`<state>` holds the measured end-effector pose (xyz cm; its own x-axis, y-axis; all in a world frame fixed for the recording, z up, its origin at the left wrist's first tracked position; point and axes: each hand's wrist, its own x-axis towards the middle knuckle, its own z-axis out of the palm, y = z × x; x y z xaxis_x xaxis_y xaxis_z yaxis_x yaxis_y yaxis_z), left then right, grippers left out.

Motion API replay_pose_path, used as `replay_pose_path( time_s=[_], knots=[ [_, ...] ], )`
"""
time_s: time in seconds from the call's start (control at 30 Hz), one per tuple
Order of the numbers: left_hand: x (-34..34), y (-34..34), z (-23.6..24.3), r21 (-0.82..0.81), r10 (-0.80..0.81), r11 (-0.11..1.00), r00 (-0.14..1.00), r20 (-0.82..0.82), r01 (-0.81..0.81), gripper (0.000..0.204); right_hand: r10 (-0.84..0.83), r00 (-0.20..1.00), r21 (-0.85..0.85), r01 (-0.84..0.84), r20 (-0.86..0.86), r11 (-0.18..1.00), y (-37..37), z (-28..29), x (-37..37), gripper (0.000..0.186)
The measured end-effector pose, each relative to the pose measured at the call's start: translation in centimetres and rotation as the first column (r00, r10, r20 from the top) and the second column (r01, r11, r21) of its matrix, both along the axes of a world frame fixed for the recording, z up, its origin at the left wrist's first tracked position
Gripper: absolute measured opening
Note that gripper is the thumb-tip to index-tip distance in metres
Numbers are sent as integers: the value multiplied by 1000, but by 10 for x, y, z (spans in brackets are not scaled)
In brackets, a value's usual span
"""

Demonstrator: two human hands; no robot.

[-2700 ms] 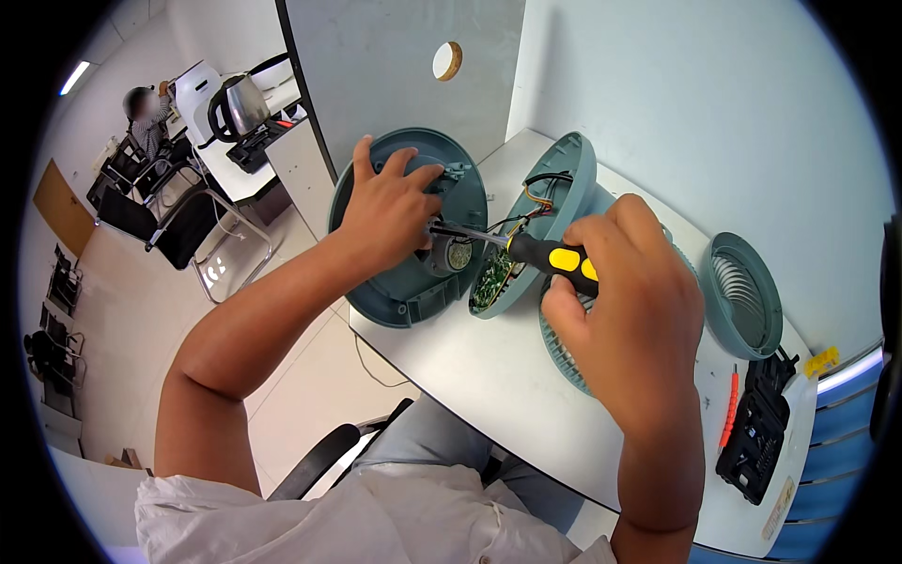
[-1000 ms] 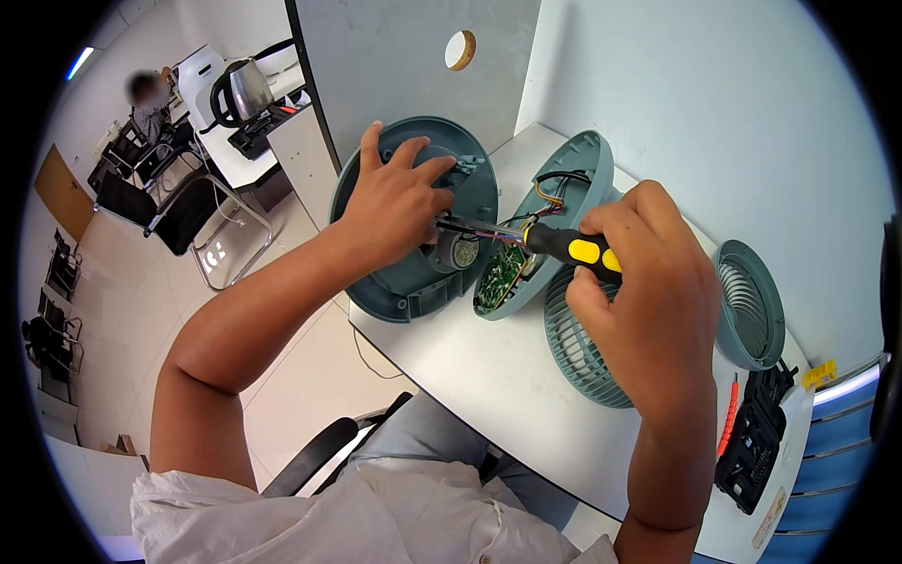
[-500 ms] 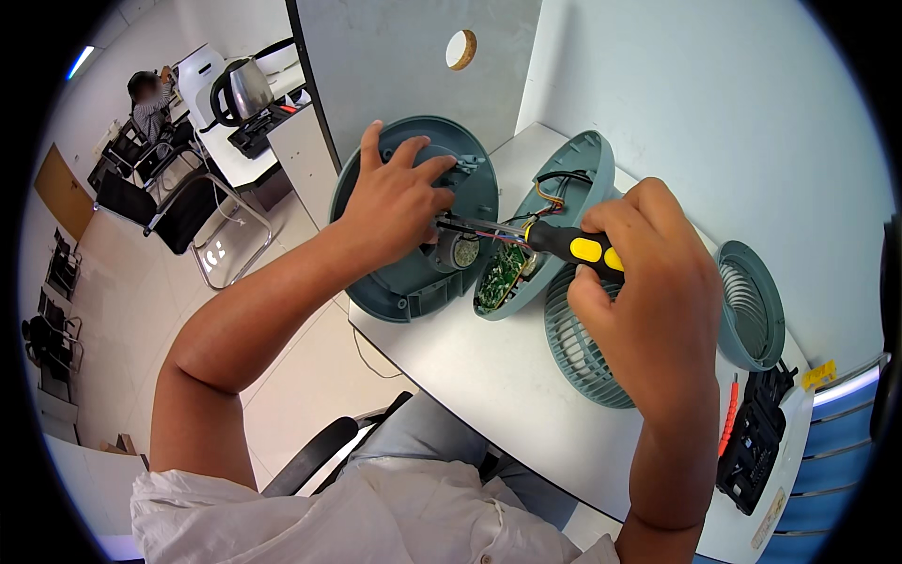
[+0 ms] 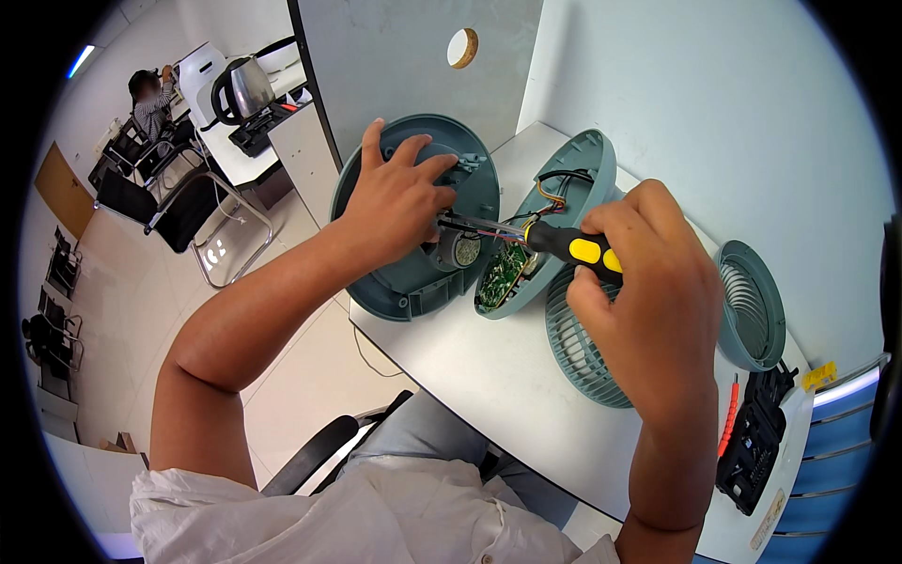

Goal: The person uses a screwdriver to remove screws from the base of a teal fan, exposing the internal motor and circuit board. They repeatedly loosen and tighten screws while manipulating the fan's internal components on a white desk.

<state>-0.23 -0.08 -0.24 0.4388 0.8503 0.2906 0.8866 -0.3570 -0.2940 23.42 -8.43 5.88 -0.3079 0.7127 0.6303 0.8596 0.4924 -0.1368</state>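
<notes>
My right hand [image 4: 653,282] is wrapped round the black-and-yellow handle of a screwdriver [image 4: 573,246]. Its metal shaft points left, with the tip beside my left hand [image 4: 399,202]. That hand's index finger and thumb close together near the tip, over a small motor [image 4: 464,250]; what they pinch is hidden. Its other fingers spread over a round grey-green fan housing [image 4: 366,287], tilted up on the table. Thin coloured wires run from there to a second grey-green shell [image 4: 601,160], which holds a green circuit board [image 4: 504,274].
A grey-green fan grille [image 4: 583,352] lies under my right hand, with another round slatted cover [image 4: 756,310] against the wall. An open black tool case [image 4: 754,432] and a red flexible shaft [image 4: 729,418] are at the table's right. A kettle [image 4: 249,89] and a seated person are far left.
My hands and the screwdriver hold almost the same position. In the background, the seated person's arm has shifted slightly.
</notes>
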Motion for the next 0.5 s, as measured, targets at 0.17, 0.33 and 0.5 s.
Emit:
replay_pose_path(
  time_s=[0.17,0.33,0.5],
  knots=[
    [0,0,0,-4,0,1000,1000,2,0,32,-3,1000,2,3,19,1000,-1,-1,0,29],
    [0,0,0,6,-4,1000,1000,2,4,32,-1,1000,2,1,15,1000,-1,-2,0,30],
    [-1,0,-1,10,-7,1000,1000,-1,7,32,-6,1000,-3,6,18,1000,-2,-2,0,30]
  ],
)
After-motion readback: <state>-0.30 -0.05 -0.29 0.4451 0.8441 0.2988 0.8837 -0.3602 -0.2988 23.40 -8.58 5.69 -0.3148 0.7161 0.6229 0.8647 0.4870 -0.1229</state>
